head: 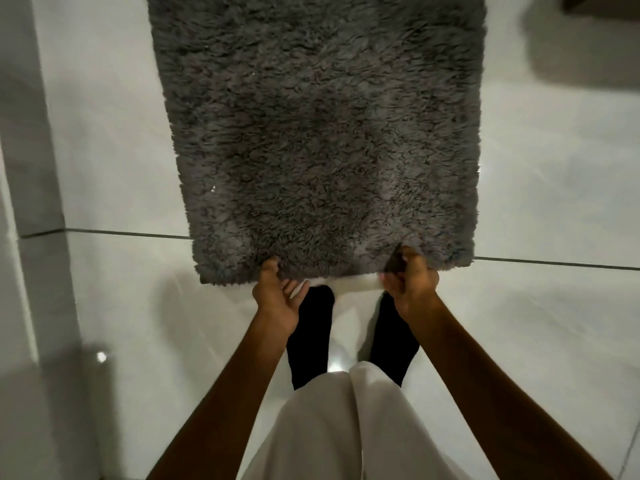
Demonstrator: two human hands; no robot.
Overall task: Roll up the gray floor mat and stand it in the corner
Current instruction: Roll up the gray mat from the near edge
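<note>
A shaggy gray floor mat [322, 133] lies flat on the white tiled floor, stretching from the top of the view down to my feet. Its near edge is lifted a little, and a strip of its white underside [346, 281] shows between my hands. My left hand [277, 296] pinches the near edge left of centre, thumb on the pile. My right hand [410, 284] grips the near edge toward the right, fingers curled around it.
My feet in black socks [313, 337] stand just below the mat's near edge. A wall base or ledge [31, 168] runs along the left side. A dark object with its shadow [588, 46] sits at the top right.
</note>
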